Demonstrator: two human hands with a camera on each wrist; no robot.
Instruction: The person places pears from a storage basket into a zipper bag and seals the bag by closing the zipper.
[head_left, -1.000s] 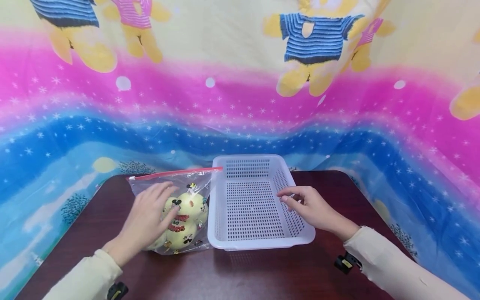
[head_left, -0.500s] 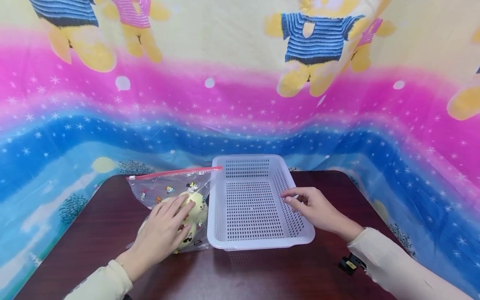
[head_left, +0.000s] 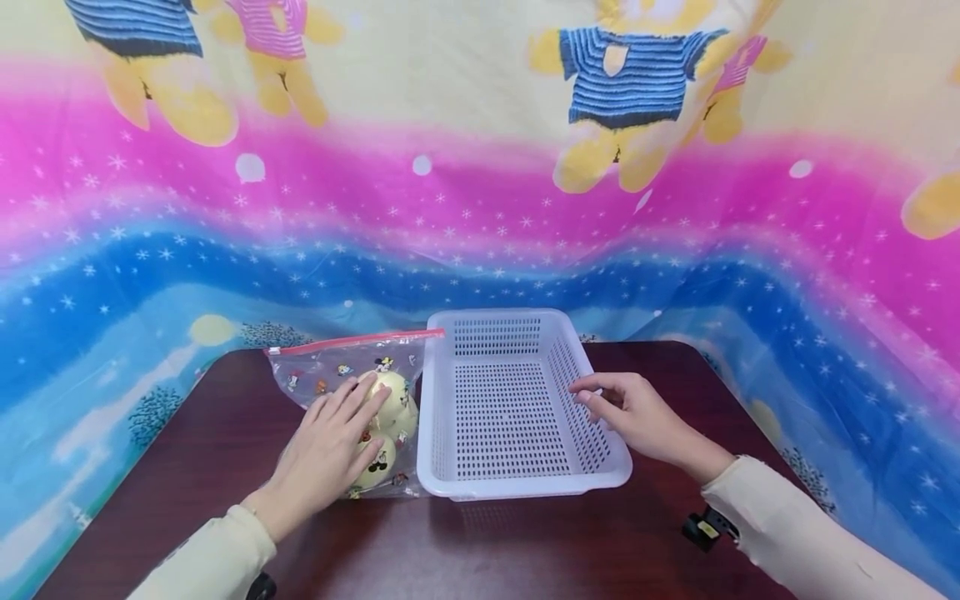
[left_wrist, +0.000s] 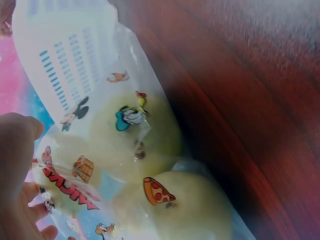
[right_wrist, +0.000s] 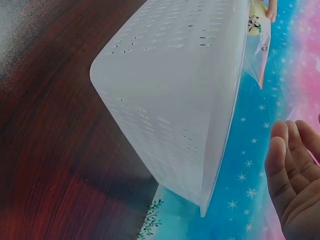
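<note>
A clear zip bag (head_left: 300, 367) with a red zip edge and cartoon prints lies on the table, left of a white plastic basket (head_left: 431, 417). Inside the bag are several round, pale yellow-green fruits (head_left: 395, 400), seen closer in the left wrist view as fruits (left_wrist: 150, 140) with small brown ends. My left hand (head_left: 318, 458) lies over the bag's left part, its fingers extended across the fruits and hiding some of them. My right hand (head_left: 637, 417) hovers by the basket's right rim, fingers loosely bent and holding nothing. In the right wrist view, that hand (right_wrist: 300, 185) appears apart from the basket.
The basket has perforated walls and a bare slotted floor (head_left: 510, 417). Dark reddish wood forms the tabletop (head_left: 487, 550). A cartoon-printed cloth (head_left: 480, 208) hangs behind and around the table.
My left hand has come down and to the right onto the bag. The bag's zip end has shifted slightly right. My right hand has drifted a little to the right.
</note>
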